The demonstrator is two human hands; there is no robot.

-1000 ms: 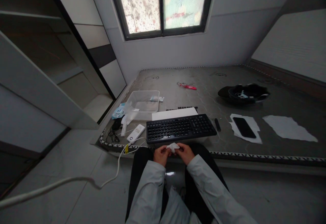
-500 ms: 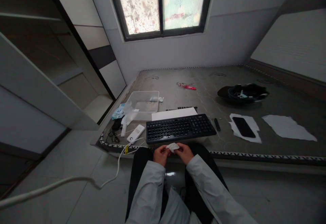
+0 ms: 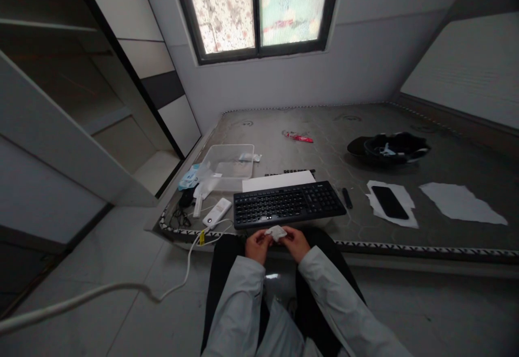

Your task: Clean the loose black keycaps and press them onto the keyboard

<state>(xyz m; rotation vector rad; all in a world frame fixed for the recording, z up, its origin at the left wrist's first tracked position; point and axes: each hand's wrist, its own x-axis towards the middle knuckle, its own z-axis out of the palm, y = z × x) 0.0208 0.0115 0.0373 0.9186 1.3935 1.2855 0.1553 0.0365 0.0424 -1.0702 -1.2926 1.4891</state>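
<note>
Both my hands meet just below the front edge of a grey mattress-like surface [image 3: 284, 151]. My left hand [image 3: 257, 246] and my right hand [image 3: 295, 242] pinch a small crumpled white wipe [image 3: 276, 232] between their fingers. A black keyboard [image 3: 287, 204] lies directly beyond the wipe, with a white sheet [image 3: 278, 180] tucked behind it. My grey sleeves reach up from the bottom of the view.
A clear plastic tub [image 3: 229, 165], a white power bank [image 3: 216, 212] with a white cable, and black cords lie at the left. A black pen [image 3: 347, 198], a phone [image 3: 390, 202] on white paper, another paper [image 3: 460, 202], a black cap [image 3: 387, 147] and a red wrapper [image 3: 299, 137] lie further right.
My hands stay in the same spot and keep working the white wipe between the fingers; it looks slightly more bunched. The view shifts a little.
</note>
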